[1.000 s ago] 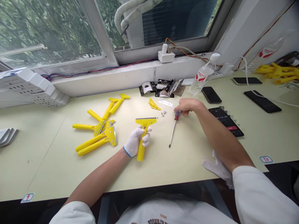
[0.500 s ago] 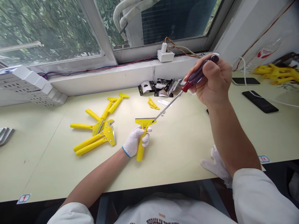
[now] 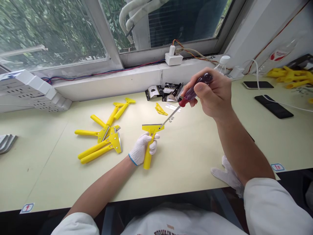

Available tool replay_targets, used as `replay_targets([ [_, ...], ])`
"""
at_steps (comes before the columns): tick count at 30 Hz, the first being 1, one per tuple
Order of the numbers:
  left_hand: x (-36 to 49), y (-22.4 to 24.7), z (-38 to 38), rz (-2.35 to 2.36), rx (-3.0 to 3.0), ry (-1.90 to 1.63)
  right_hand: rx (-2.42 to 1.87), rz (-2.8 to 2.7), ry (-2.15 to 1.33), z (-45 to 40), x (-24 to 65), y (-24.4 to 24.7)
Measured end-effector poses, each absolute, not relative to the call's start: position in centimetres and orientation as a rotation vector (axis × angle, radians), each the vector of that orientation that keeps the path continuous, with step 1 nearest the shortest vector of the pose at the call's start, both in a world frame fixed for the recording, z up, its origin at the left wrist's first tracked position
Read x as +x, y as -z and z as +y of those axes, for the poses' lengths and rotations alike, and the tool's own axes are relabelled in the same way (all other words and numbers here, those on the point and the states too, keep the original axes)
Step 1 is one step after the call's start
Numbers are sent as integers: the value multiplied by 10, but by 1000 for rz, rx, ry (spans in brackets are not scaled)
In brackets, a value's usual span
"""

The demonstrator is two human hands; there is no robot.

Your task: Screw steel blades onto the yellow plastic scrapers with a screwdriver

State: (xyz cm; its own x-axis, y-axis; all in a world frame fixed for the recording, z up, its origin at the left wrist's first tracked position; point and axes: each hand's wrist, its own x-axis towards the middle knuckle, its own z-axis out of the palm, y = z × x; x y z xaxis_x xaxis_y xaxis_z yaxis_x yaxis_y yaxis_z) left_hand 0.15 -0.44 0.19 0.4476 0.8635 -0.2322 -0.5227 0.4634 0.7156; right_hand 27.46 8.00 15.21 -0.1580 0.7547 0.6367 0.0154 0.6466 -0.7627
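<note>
My left hand (image 3: 144, 147), in a white knit glove, is wrapped round the handle of a yellow scraper (image 3: 147, 159), whose wide head points away from me. Bare and raised to the right, my right hand (image 3: 212, 94) grips a screwdriver (image 3: 189, 94) with a dark purple and red handle. Its shaft slants down to the left, and the tip meets the right side of the scraper's head. Just beyond the head lie several small screws (image 3: 171, 119) and a loose yellow plastic part (image 3: 160, 109). To the left, several more yellow scrapers (image 3: 97, 151) lie in a loose group.
Black printed packets (image 3: 154, 92) sit against the sill. Two phones (image 3: 274, 106) and a heap of yellow handles (image 3: 290, 76) are at the right. An empty white glove (image 3: 227, 174) lies at the front edge. White boxes (image 3: 34, 89) stand at the far left.
My right hand and the screwdriver's handle have swung left and lower, while the tip stays at the scraper's head. A bottle behind the hand is now uncovered. My left hand keeps its place.
</note>
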Motion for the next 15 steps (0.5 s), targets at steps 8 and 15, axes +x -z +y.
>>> replay_targets([
  [8, 1, 0, -5, 641, 590, -943, -579, -1680, -724, 68, 272, -156],
  [15, 2, 0, -5, 645, 597, -943, -546, -1746, -592, 57, 270, -155],
])
